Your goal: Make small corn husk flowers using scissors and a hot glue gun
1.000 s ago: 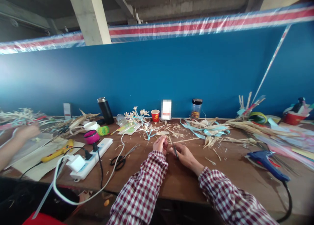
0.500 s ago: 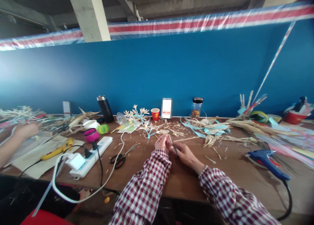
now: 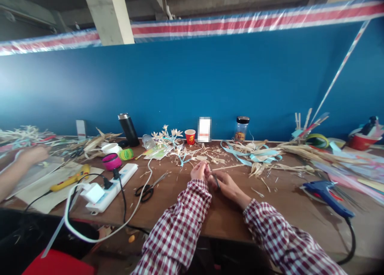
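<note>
Compared with the earlier frame, the bare left hand (image 3: 199, 171) is shifted toward the bare right hand (image 3: 225, 185), and the gap between their fingertips is narrower. Less of the slender, dark, rigid tool (image 3: 217, 181) shows beyond the right fingers.

Tool location: in the right hand, at the thumb-and-finger side, above the brown tabletop (image 3: 228, 223). Tool type: cannot be told at this size.

Key relation: the tool's long axis runs obliquely, with its far end angled away from the wearer and leftward, toward the left fingertips. The right hand is nearer, being in contact; the left hand is just beside the far end. Whether the tool touches the left hand cannot be told.

Hand states: right hand, fingers curled, grasping the tool. Left hand, fingers drawn together in a pinch; any piece between them is too small to identify.

Surroundings: a thin, straw-coloured stick (image 3: 228, 168) lies crosswise beyond the right hand. Black-handled metal scissors (image 3: 146, 193) lie left of the left forearm.
</note>
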Demonstrator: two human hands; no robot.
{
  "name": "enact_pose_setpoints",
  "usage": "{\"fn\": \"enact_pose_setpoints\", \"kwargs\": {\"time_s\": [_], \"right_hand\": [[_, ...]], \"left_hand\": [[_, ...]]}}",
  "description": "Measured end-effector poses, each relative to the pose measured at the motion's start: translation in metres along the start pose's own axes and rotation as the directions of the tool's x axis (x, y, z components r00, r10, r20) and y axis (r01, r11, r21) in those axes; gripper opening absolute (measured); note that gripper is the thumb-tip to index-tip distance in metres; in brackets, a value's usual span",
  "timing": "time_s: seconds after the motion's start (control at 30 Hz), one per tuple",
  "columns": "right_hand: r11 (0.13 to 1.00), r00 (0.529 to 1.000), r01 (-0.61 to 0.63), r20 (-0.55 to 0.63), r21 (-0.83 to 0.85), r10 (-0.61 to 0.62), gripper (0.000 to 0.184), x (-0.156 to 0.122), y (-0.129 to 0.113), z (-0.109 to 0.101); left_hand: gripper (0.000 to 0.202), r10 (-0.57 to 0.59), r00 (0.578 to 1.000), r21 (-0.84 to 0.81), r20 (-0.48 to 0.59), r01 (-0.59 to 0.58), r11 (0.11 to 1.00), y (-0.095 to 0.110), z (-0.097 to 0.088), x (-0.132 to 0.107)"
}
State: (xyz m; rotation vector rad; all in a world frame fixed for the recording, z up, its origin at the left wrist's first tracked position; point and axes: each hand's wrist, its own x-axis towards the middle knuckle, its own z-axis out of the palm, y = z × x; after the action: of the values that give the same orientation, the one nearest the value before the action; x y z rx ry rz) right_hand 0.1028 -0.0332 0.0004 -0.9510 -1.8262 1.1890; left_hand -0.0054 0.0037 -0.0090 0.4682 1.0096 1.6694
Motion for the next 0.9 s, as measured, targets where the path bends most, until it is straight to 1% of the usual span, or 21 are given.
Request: {"fn": "enact_pose_setpoints", "kwargs": {"time_s": [0.1, 0.2, 0.37, 0.5, 0.7, 0.9], "right_hand": [[0.994, 0.999, -0.018, 0.046, 0.105, 0.013, 0.035, -0.0005, -0.0018, -0.0009], [0.991, 0.998, -0.041, 0.044, 0.128, 0.035, 0.037, -0.0012, -0.0035, -0.0013], [0.990, 0.997, -0.076, 0.038, 0.122, 0.072, 0.039, -0.0018, -0.0057, -0.0016], [0.990, 0.997, -0.070, 0.027, 0.123, 0.067, 0.039, -0.0011, -0.0052, -0.0012], [0.990, 0.998, -0.057, 0.017, 0.128, 0.055, 0.036, 0.0004, -0.0032, -0.0006], [0.991, 0.998, -0.056, 0.005, 0.122, 0.056, 0.034, 0.0002, -0.0005, -0.0009]], "left_hand": [[0.017, 0.002, 1.000, -0.035, 0.028, -0.001, 0.999, -0.0019, -0.0017, 0.0021], [0.018, 0.008, 0.999, -0.051, 0.044, -0.005, 0.999, -0.0031, -0.0030, 0.0032], [0.016, 0.006, 0.998, -0.068, 0.070, -0.002, 0.998, -0.0060, -0.0051, 0.0059], [0.018, -0.002, 0.997, -0.069, 0.082, 0.008, 0.998, -0.0074, -0.0057, 0.0059], [0.023, -0.009, 0.998, -0.073, 0.067, 0.014, 0.997, -0.0055, -0.0046, 0.0020], [0.020, -0.024, 0.999, -0.076, 0.041, 0.027, 0.997, -0.0063, -0.0058, 0.0052]]}}
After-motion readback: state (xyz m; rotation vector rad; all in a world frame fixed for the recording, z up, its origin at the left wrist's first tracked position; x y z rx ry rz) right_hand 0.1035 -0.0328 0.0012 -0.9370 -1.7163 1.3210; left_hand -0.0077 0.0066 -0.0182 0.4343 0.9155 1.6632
